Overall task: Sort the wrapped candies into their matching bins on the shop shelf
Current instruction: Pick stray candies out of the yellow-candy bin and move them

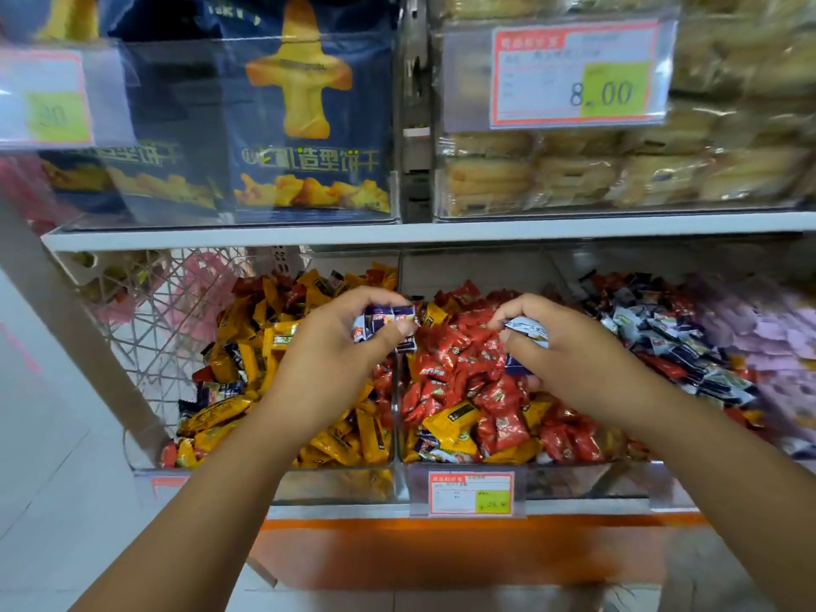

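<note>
Both hands grip blue-and-white wrapped candies (388, 322): left hand (340, 346) over the yellow-candy clear bin (335, 479), right hand (556, 342) over the red-candy clear bin (574, 479).

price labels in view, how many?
4 price labels: upper-left, upper-right, lower-centre, lower-left partly behind the left arm. Others may be hidden.

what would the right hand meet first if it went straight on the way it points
Probably the red candies heaped just ahead of the right hand; depth is unclear, so it might pass above them toward the left hand.
</note>
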`<action>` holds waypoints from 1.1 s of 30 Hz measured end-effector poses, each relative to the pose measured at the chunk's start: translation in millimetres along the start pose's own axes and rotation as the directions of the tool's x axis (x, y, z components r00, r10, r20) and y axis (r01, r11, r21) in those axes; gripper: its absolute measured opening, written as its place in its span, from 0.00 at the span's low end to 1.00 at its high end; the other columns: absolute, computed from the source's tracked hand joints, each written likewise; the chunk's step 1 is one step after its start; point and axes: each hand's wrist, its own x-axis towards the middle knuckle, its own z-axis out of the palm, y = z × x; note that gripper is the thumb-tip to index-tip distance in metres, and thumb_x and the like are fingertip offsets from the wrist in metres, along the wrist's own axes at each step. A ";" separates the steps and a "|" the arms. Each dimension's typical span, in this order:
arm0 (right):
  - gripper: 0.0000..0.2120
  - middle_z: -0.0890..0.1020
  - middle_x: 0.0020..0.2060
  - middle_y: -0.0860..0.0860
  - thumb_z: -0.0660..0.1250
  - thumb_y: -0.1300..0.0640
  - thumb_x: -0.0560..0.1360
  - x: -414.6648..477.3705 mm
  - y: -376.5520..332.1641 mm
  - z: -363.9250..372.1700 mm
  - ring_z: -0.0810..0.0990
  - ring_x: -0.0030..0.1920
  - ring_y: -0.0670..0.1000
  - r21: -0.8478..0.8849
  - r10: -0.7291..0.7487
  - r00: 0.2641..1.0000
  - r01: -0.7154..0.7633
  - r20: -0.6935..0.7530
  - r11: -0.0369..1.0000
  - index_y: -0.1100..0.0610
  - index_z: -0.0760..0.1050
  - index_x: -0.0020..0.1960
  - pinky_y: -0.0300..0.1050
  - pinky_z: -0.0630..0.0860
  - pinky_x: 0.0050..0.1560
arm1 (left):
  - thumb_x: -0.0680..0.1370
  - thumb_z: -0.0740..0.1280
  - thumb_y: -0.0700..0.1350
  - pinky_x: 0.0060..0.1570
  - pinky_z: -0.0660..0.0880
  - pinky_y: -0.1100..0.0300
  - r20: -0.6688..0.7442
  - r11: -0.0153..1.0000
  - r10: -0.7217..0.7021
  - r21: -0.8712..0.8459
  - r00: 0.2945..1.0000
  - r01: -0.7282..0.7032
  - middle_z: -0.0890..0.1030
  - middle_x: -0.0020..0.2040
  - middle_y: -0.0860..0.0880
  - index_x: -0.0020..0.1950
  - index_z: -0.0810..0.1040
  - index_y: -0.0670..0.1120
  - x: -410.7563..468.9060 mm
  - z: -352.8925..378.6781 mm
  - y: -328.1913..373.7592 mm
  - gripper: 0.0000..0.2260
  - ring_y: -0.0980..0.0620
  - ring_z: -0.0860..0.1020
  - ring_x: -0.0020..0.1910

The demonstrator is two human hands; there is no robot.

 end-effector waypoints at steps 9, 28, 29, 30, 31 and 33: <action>0.06 0.79 0.49 0.46 0.66 0.52 0.78 -29.4 81.0 -80.5 0.77 0.38 0.46 -0.003 0.189 0.952 -0.196 -0.242 0.981 0.41 0.73 0.52 0.37 0.72 0.36 | 0.79 0.68 0.48 0.45 0.71 0.62 0.283 0.987 0.160 -0.029 0.946 -0.158 0.80 0.45 0.59 0.50 0.78 0.54 40.7 144.2 76.9 0.02 0.60 0.76 0.45; 0.15 0.75 0.62 0.44 0.67 0.58 0.78 -30.7 88.5 -99.7 0.73 0.60 0.45 0.066 0.182 0.962 -0.172 -0.205 0.983 0.44 0.74 0.61 0.45 0.71 0.60 | 0.76 0.68 0.56 0.62 0.62 0.64 0.394 0.905 0.207 0.272 0.895 -0.328 0.73 0.67 0.56 0.68 0.72 0.60 45.6 112.1 65.1 0.20 0.55 0.67 0.68; 0.13 0.75 0.60 0.43 0.67 0.57 0.78 -28.7 75.8 -90.0 0.73 0.59 0.44 0.055 0.140 0.972 -0.132 -0.188 0.990 0.44 0.74 0.60 0.44 0.71 0.59 | 0.76 0.68 0.56 0.63 0.62 0.63 0.368 0.907 0.194 0.286 0.910 -0.309 0.73 0.66 0.57 0.67 0.72 0.61 38.5 92.8 60.6 0.19 0.55 0.67 0.68; 0.12 0.76 0.58 0.42 0.66 0.56 0.79 -27.2 62.6 -79.4 0.74 0.58 0.44 0.044 0.091 0.982 -0.085 -0.166 0.995 0.42 0.74 0.58 0.43 0.71 0.59 | 0.76 0.68 0.56 0.63 0.63 0.63 0.337 0.913 0.175 0.297 0.925 -0.281 0.73 0.65 0.57 0.67 0.72 0.61 30.8 72.8 55.0 0.19 0.57 0.68 0.66; 0.11 0.76 0.57 0.40 0.66 0.56 0.79 -25.6 48.4 -67.6 0.75 0.57 0.43 0.036 0.035 0.989 -0.030 -0.142 0.999 0.40 0.74 0.55 0.41 0.72 0.58 | 0.76 0.68 0.55 0.63 0.65 0.63 0.301 0.921 0.147 0.306 0.942 -0.242 0.74 0.64 0.58 0.66 0.73 0.61 22.7 52.3 48.2 0.18 0.58 0.70 0.64; 0.11 0.78 0.54 0.36 0.66 0.55 0.78 -21.7 21.6 -42.4 0.77 0.55 0.41 0.019 -0.081 0.992 0.083 -0.098 0.996 0.37 0.76 0.50 0.37 0.73 0.54 | 0.77 0.68 0.55 0.64 0.69 0.61 0.213 0.935 0.066 0.328 0.975 -0.135 0.74 0.63 0.58 0.66 0.73 0.60 7.8 12.7 27.1 0.18 0.60 0.72 0.62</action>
